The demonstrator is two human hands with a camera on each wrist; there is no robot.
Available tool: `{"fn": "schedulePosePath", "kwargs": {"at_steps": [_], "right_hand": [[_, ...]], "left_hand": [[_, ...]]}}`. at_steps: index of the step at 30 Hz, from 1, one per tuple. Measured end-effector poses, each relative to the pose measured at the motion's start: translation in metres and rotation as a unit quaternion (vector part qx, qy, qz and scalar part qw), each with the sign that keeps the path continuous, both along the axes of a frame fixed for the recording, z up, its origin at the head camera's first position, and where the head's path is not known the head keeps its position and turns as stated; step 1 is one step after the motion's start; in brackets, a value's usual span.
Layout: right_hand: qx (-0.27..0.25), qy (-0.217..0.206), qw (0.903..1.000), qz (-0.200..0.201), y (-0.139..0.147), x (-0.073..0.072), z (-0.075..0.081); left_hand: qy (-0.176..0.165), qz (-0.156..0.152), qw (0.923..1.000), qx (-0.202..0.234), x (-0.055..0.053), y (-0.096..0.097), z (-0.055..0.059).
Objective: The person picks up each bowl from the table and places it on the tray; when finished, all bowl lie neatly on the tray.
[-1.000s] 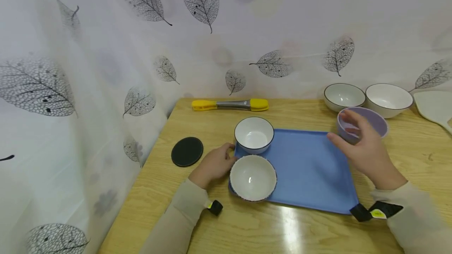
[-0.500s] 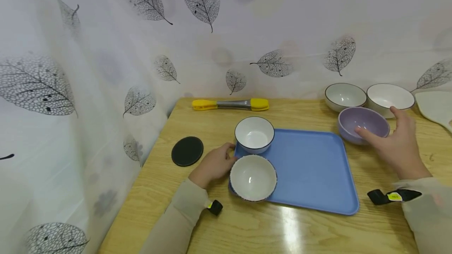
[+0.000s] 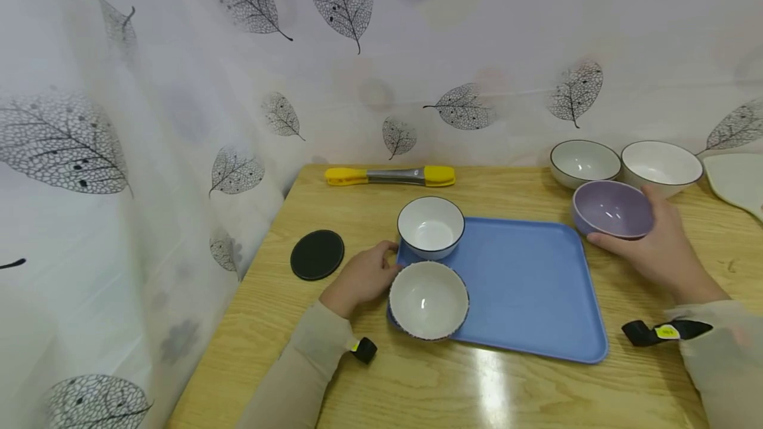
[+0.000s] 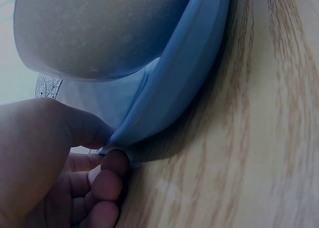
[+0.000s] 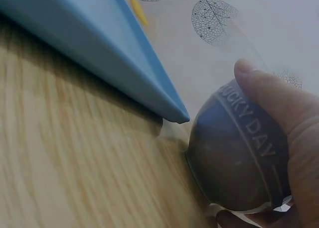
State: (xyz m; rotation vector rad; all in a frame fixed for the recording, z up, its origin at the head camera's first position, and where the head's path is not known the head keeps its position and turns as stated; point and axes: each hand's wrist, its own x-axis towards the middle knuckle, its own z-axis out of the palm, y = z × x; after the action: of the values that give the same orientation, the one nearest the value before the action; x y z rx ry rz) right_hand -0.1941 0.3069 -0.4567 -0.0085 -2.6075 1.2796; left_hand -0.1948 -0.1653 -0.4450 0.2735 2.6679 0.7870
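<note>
One purple bowl (image 3: 610,209) in the right hand (image 3: 664,247), just off the tray's (image 3: 530,296) far right corner

The purple bowl is upright, right of the tray; only a narrow gap, if any, parts them, and whether its base bears on the table (image 3: 429,389) is hard to tell. The right hand grips it from the near right; the thumb (image 5: 264,88) lies along the near side, by the rim, and the forefinger curls at the right of the rim, so the wall sits between them; the right wrist view shows other fingertips low at the base, mostly hidden.

Its glossy, hard look suggests ceramic: stiff, fairly light for one hand, a little slippery and likely to chip if knocked; the rim and upper wall seem the surest hold, and the lettering on the wall may add slight bite. Just beyond it stand the grey bowl (image 3: 585,163) and the white bowl (image 3: 660,163), close enough that a careless swing could clink them.

The left hand (image 3: 363,277) pinches the tray's left edge, thumb above, fingers curled below; the tray looks like stiff, smooth plastic, best held by that lip; the speckled bowl (image 3: 429,303) and the dark-rimmed bowl (image 3: 430,227) weight its left end.
</note>
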Motion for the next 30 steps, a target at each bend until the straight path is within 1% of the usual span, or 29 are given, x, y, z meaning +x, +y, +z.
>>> {"fn": "schedulePosePath", "kwargs": {"at_steps": [6,10,13,17,21,25,30], "right_hand": [[0.001,-0.007,1.0,-0.002,-0.002,0.0,0.0],[-0.001,-0.013,0.9999,-0.001,-0.001,-0.002,0.0],[-0.005,-0.031,0.9995,-0.004,0.003,-0.002,-0.001],[-0.015,-0.048,0.9986,-0.016,0.006,0.003,-0.001],[-0.011,-0.035,0.9991,-0.018,0.006,0.009,0.0],[-0.002,-0.018,0.9998,-0.01,0.003,0.012,0.002],[-0.002,-0.013,0.9999,0.002,-0.006,0.015,0.007]], "left_hand": [[-0.001,-0.001,1.0,-0.003,-0.001,0.0,0.002],[-0.003,0.004,1.0,-0.002,-0.001,0.0,0.001],[-0.008,0.008,0.9999,0.001,0.001,0.001,0.001],[-0.009,0.004,0.9999,-0.002,0.0,0.004,0.002],[-0.012,0.002,0.9999,-0.005,-0.001,0.005,0.001],[-0.012,0.005,0.9999,-0.008,-0.001,0.004,0.002],[-0.011,0.009,0.9999,-0.007,0.0,0.002,0.002]]}}
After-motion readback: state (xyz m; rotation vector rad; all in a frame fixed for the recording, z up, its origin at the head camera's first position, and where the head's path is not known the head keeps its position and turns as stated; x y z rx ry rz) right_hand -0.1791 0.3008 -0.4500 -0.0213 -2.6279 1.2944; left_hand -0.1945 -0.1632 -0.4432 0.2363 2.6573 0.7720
